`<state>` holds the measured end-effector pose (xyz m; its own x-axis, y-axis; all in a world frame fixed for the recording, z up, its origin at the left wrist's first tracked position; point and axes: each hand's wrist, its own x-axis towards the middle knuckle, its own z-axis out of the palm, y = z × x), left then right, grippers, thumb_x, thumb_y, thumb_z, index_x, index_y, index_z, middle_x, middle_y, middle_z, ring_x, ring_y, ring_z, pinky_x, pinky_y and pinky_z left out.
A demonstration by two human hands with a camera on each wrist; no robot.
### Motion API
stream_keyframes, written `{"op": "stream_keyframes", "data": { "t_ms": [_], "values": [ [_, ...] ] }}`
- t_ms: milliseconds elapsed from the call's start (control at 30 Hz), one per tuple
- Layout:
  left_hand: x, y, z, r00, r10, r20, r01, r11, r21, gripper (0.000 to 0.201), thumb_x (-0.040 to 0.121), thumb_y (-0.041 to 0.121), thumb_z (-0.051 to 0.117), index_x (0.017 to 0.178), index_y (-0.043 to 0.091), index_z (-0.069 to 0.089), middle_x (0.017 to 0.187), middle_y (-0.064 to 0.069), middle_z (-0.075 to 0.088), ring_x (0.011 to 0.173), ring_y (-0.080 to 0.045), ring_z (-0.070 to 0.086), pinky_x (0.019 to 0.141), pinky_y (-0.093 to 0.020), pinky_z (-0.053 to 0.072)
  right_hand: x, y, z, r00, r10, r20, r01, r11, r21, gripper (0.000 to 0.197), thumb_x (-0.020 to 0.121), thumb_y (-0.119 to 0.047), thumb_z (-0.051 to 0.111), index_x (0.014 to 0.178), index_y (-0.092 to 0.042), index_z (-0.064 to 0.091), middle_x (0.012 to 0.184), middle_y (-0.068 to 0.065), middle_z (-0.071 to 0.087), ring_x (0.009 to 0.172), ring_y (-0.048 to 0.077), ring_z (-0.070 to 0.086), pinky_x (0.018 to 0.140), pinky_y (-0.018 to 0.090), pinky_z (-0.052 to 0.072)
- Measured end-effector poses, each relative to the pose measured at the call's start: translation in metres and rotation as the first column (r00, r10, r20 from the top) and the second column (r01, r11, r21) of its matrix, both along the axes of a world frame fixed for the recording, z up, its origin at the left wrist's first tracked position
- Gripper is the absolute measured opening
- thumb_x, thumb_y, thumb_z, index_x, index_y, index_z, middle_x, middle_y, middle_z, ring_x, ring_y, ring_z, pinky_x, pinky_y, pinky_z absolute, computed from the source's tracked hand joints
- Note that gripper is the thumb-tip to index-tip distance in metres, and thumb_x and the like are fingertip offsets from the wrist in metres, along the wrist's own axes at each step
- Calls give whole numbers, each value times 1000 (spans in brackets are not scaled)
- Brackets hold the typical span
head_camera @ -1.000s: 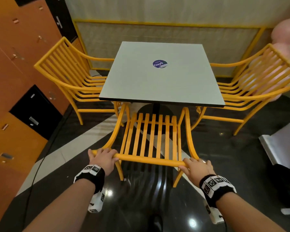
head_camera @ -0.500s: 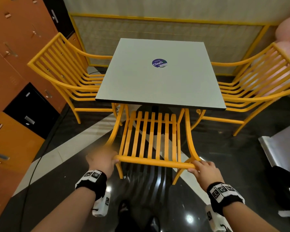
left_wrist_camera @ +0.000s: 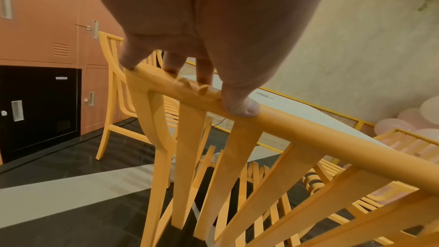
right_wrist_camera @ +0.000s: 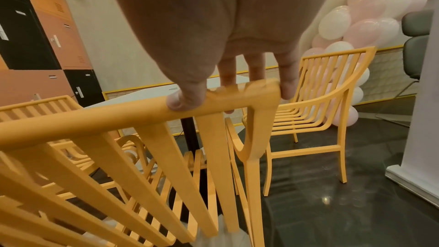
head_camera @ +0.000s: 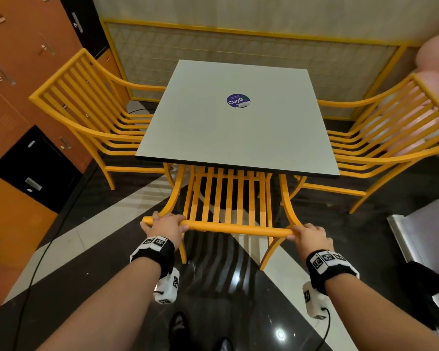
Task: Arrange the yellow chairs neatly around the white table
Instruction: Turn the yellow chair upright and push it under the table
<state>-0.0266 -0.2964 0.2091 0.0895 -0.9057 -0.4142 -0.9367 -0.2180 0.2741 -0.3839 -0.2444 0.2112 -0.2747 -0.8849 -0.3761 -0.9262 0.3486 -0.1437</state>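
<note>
Hands, left hand (head_camera: 166, 225) and right hand (head_camera: 308, 235), each kept a curled grip on the near chair (head_camera: 228, 198) low-centre, half under the tabletop (head_camera: 238, 127); next probably squaring it.

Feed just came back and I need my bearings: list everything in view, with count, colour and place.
near chair: 1, yellow, seat tucked under table's near edge
side chairs: 2, yellow, left and right of table
table: 1, white, centre
sticker: 1, purple, on tabletop
lockers: orange and black, left wall
balloons: pink and white, behind right chair
floor: black with white stripes
left hand: grip on near chair's top rail
right hand: grip on same rail
</note>
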Motion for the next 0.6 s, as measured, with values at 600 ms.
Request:
{"op": "stream_keyframes", "data": {
  "t_ms": [600],
  "values": [
    [39,-1,-9,995,-55,-83,46,993,-107,46,97,43,39,142,38,40,163,5,19,153,-22,2,119,-59,6,31,-5,11,967,145,-211,-178,974,-143,27,85,-38,64,112,-36,60,116,-3,61,114,27,50,92,49,44]
  ]
}}
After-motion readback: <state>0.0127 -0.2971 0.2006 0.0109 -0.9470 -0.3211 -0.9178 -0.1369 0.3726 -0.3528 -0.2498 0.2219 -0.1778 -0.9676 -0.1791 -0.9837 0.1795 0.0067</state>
